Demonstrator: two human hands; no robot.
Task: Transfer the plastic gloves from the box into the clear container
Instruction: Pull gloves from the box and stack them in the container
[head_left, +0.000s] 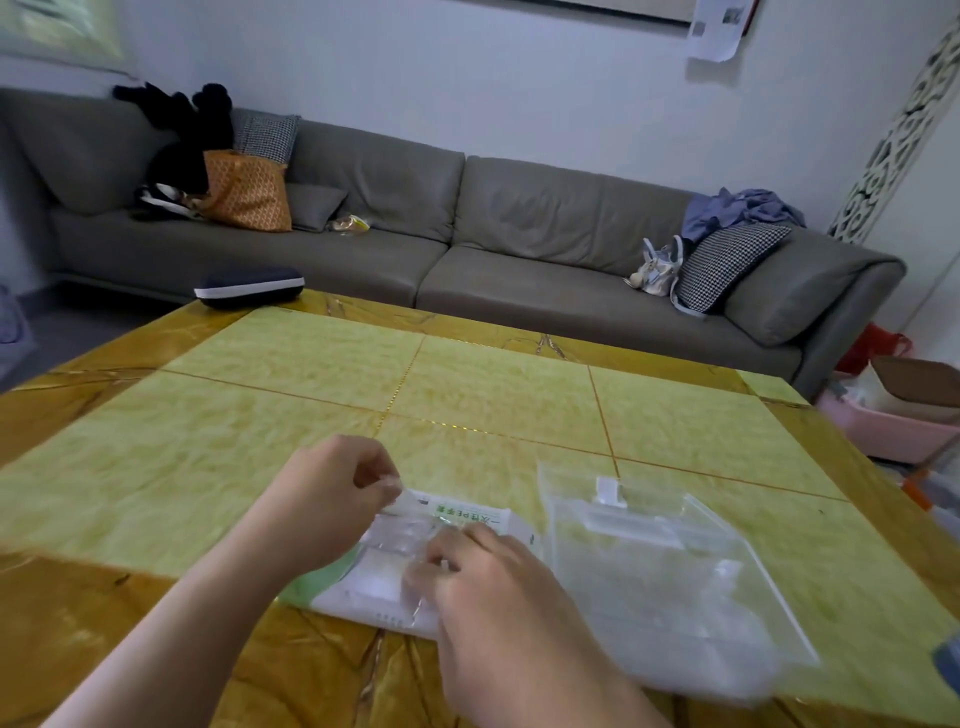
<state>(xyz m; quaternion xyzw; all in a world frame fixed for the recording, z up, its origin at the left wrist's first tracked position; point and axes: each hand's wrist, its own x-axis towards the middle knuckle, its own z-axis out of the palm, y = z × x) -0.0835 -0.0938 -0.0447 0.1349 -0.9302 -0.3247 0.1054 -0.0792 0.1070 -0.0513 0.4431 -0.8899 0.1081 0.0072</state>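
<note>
A flat white and green glove box (363, 587) lies on the yellow table (467, 384) near its front edge. Thin clear plastic gloves (402, 535) show at the box's top opening. My left hand (332, 488) pinches a corner of a glove at the far end of the box. My right hand (483, 577) rests over the box's right side, its fingers curled on the plastic there. The clear container (660, 577), a flat see-through zip pouch with a white slider, lies just right of the box.
A dark oval case (249, 288) sits at the table's far left corner. Behind the table runs a grey sofa (467, 228) with bags, cushions and clothes. A pink bin (893, 426) with cardboard stands on the floor at right.
</note>
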